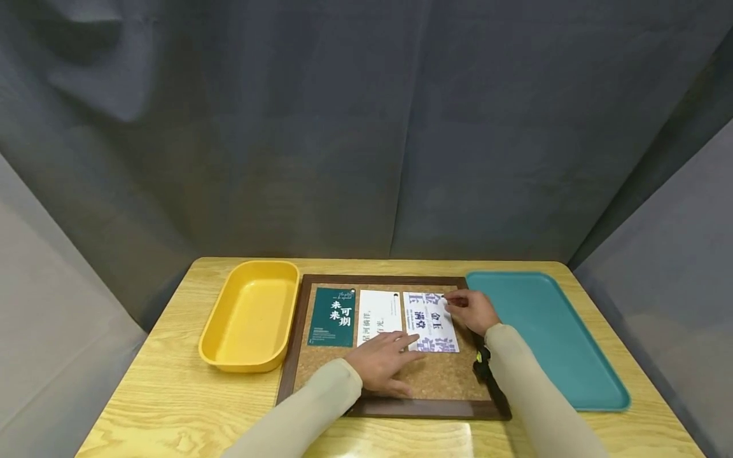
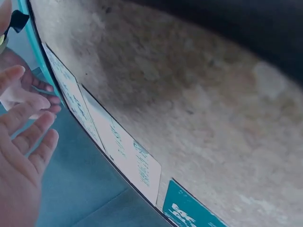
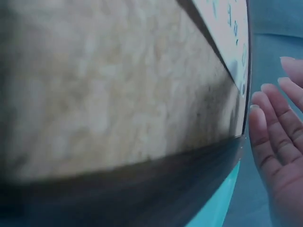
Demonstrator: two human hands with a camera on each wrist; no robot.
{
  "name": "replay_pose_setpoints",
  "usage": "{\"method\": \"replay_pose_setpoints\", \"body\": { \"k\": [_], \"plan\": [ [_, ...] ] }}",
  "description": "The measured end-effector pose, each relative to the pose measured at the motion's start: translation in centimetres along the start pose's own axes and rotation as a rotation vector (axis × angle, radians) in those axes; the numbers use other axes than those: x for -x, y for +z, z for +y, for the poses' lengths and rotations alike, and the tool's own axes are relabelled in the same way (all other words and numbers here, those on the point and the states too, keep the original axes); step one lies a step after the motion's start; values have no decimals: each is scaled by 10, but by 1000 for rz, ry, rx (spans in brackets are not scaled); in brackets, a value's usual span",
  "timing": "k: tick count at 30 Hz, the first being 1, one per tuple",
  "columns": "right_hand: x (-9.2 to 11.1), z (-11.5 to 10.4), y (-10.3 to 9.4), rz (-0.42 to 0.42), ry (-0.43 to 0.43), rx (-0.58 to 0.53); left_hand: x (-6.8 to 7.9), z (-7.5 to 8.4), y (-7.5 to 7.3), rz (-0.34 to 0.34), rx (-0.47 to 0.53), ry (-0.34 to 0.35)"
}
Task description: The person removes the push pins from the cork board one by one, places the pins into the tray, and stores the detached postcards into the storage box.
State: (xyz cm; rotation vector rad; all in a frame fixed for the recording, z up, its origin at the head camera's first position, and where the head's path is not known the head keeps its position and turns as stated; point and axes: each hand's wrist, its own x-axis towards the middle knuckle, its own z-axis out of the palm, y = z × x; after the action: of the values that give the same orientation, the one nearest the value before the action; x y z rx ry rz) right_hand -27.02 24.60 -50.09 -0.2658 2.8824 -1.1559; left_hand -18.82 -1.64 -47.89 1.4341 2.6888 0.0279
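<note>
A cork board (image 1: 335, 366) with a brown frame lies on the table, bearing three cards in a row. These are a green card (image 1: 332, 318), a white card (image 1: 378, 312) with dark text, and a white card with purple lettering (image 1: 432, 321). My right hand (image 1: 474, 310) is at the purple-lettered card's upper right corner, fingertips beside a small dark dot like a pin head. In the right wrist view its fingers (image 3: 274, 127) look loosely extended, with nothing visible between them. Spread over the lower board, my left hand (image 1: 382, 361) has fingers near that card's lower left edge and covers part of the middle card.
A yellow tray (image 1: 219, 318) stands left of the board. On the right lies a flat teal tray (image 1: 564, 337), close against the board's frame. Small round dots like pin heads show at the upper right corners of the green and middle cards. A dark curtain (image 1: 298, 140) hangs behind the table.
</note>
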Motion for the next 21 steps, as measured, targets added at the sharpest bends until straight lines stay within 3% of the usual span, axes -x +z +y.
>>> {"method": "replay_pose_setpoints", "body": {
  "k": [13,21],
  "plan": [
    [-25,8,3,10,98,-35,-18,-1,5,-53,-61,37],
    [-33,10,10,48,112,-33,-29,3,14,-16,-251,113]
  ]
}}
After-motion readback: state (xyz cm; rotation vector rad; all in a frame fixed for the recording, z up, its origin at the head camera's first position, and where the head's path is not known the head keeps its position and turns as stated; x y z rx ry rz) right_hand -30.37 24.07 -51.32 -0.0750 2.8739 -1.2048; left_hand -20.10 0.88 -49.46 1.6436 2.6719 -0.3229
